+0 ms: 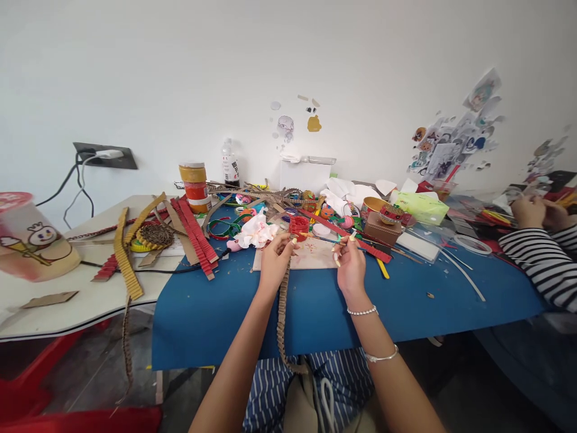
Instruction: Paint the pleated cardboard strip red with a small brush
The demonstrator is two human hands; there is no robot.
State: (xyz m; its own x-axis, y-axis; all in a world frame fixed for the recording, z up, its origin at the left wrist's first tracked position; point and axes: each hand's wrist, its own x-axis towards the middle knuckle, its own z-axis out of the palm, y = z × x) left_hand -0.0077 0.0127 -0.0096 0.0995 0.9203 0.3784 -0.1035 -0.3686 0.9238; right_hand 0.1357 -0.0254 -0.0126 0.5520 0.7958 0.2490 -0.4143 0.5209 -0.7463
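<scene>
My left hand pinches the upper end of a brown corrugated cardboard strip, which hangs past the table edge toward my lap. My right hand has its fingers closed around a thin paintbrush, its tip pointing left toward my left hand. Between and behind my hands is a small red cup. Under them lies a pale board with red marks. Crumpled white tissue sits just left of my left hand.
Red corrugated strips, a paint jar and a bottle stand or lie to the left on the blue table cover. A brown box is at right. Another person's striped sleeves show at far right.
</scene>
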